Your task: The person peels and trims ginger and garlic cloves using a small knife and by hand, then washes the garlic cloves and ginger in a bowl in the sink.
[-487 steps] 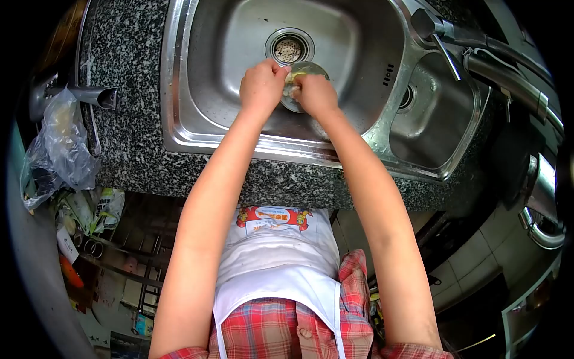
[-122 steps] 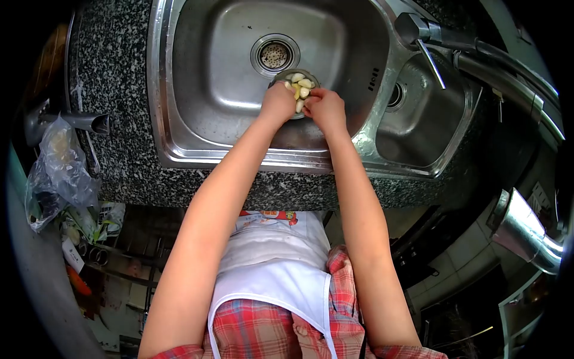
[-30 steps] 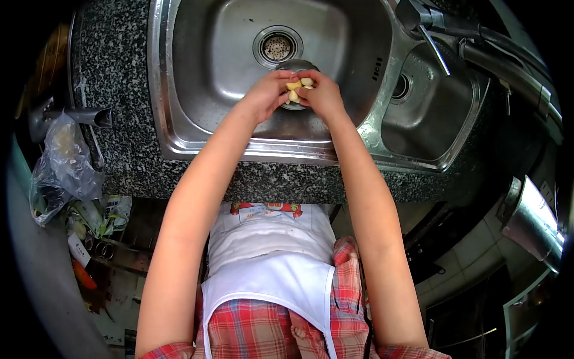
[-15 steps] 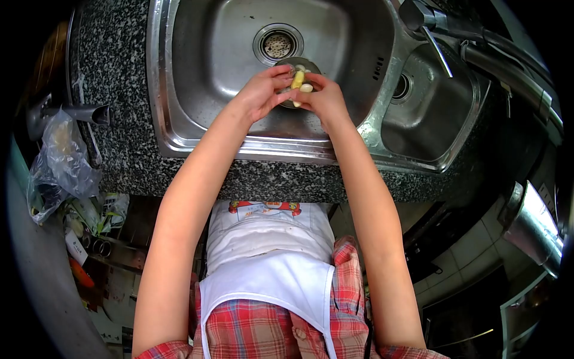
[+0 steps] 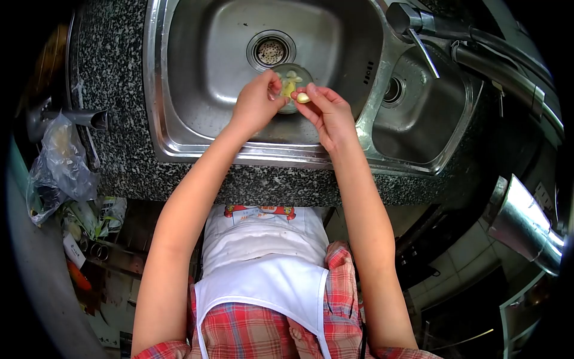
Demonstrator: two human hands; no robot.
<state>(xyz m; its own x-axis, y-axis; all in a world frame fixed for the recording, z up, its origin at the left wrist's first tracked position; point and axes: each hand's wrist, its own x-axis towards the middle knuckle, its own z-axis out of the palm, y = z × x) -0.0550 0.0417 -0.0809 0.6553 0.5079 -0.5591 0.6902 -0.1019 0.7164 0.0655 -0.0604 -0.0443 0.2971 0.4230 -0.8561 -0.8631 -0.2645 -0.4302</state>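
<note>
A round clear bowl (image 5: 304, 75) is in the large sink basin, just below the drain. Several pale garlic cloves and a yellow piece (image 5: 290, 88) that looks like ginger lie in it. My right hand (image 5: 332, 117) pinches a peeled garlic clove (image 5: 303, 97) between thumb and fingers, over the bowl's right edge. My left hand (image 5: 256, 103) is at the bowl's left side with its fingers curled and the thumb close to them. What it grips, if anything, is hidden.
The steel basin (image 5: 206, 72) has a drain (image 5: 271, 51) behind the bowl. To the right are a smaller basin (image 5: 412, 134) and the faucet (image 5: 412, 19). Speckled countertop (image 5: 122, 119) surrounds the sink, and a plastic bag (image 5: 64, 158) hangs at the left.
Both hands were together over the bowl; they have moved apart, uncovering more of it. My right hand has drawn the garlic clove to the bowl's right edge. The view has shifted slightly.
</note>
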